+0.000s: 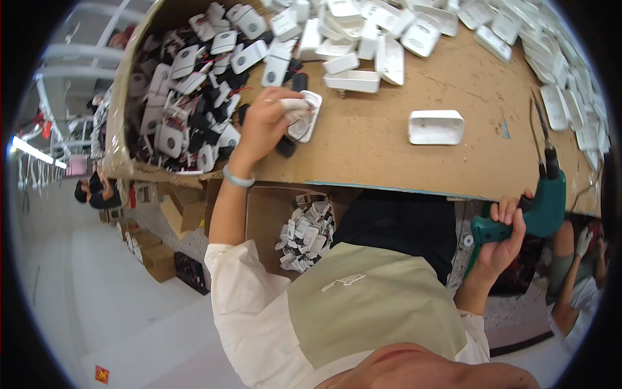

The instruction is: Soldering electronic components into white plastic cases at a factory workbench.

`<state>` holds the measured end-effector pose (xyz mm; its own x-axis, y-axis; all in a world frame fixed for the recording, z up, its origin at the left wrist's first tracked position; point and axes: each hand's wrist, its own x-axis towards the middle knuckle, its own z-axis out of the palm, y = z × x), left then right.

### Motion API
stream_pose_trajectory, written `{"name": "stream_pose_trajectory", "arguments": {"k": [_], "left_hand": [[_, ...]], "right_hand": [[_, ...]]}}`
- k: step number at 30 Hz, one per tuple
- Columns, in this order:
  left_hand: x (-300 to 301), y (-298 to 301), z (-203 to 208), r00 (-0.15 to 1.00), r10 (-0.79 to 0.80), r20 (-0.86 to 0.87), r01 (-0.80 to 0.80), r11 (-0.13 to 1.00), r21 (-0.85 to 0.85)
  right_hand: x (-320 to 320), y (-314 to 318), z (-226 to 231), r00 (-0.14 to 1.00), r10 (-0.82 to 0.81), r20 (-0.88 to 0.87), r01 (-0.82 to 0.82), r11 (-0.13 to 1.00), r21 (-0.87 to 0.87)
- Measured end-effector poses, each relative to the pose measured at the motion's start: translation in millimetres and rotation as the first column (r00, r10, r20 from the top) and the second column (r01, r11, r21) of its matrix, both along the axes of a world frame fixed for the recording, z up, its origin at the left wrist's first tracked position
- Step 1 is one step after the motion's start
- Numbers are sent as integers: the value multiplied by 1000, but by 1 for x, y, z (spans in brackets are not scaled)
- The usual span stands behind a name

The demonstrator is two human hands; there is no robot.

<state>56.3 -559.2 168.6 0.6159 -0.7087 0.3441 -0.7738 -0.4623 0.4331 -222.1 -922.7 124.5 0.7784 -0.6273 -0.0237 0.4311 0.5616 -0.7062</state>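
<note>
My left hand (264,123), with white covers on some fingertips, is closed on a small white plastic housing (313,118) near the table's left side. Thin wires and a black part (286,146) are next to those fingers. What exactly the fingertips pinch inside the housing is partly hidden. My right hand (507,228) grips the handle of a green pistol-shaped soldering gun (544,207) at the table's front right edge. Its long thin tip (543,123) points away from me over the cardboard. Between my hands, one white open shell (436,128) lies on the table.
A large cardboard box (116,139) at the left holds many white-and-black wired units. White shells (389,58) pile along the far edge, with more (562,107) at the right. A lower box (258,223) holds small white parts. Other people (97,191) sit nearby.
</note>
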Motion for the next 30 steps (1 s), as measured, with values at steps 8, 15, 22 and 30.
{"name": "stream_pose_trajectory", "arguments": {"k": [8,15,22,30], "left_hand": [[-72,-63,-36,713,138,-687,-521,760,-388],[-133,-132,-62,844,218,-491,-420,837,-351],[-127,-164,-58,961,272,-55,-276,921,-276],[-126,-170,-61,914,404,17,-392,896,-208]], "right_hand": [[-10,27,-3,928,-182,-326,-2,871,-491],[-43,24,-33,896,-224,-383,-142,672,-726],[-26,25,-29,881,-208,-425,-173,694,-699],[-22,19,-26,884,-183,-429,-223,641,-734]]}}
